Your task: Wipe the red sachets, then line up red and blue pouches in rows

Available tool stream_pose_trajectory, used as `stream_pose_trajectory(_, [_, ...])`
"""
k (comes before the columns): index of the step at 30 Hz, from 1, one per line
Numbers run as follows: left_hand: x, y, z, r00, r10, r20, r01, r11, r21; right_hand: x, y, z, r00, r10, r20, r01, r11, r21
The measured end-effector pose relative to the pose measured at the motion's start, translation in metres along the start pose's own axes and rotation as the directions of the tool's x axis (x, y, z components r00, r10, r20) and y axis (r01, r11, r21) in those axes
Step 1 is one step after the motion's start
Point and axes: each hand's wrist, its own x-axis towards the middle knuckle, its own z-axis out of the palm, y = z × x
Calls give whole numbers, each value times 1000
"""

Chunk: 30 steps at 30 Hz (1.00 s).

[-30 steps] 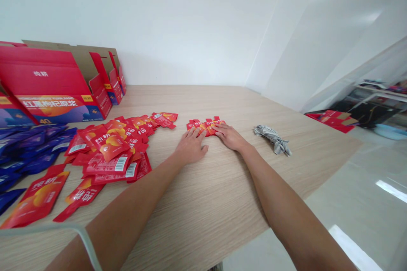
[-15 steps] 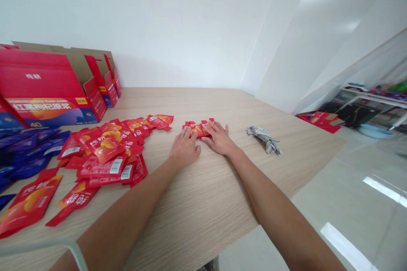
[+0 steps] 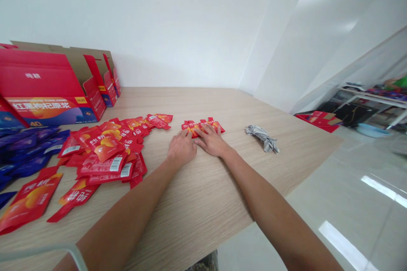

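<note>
Both hands have slid a little nearer since a moment ago. The left hand (image 3: 182, 148) and right hand (image 3: 211, 142) lie palm-down, fingers spread flat on a small row of red packets (image 3: 203, 126) mid-table, roughly four or five. A grey cloth (image 3: 262, 137) lies right.

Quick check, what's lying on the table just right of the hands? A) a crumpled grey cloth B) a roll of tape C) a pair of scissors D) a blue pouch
A: a crumpled grey cloth lies on the table to the right of the right hand, apart from the small red packets that both hands touch.
</note>
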Motion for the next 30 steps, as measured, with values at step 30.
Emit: stream_pose_trajectory(30, [0, 2, -3, 999, -6, 34, 5, 1000, 28, 0, 1, 2, 999, 2, 39, -5, 998, 69])
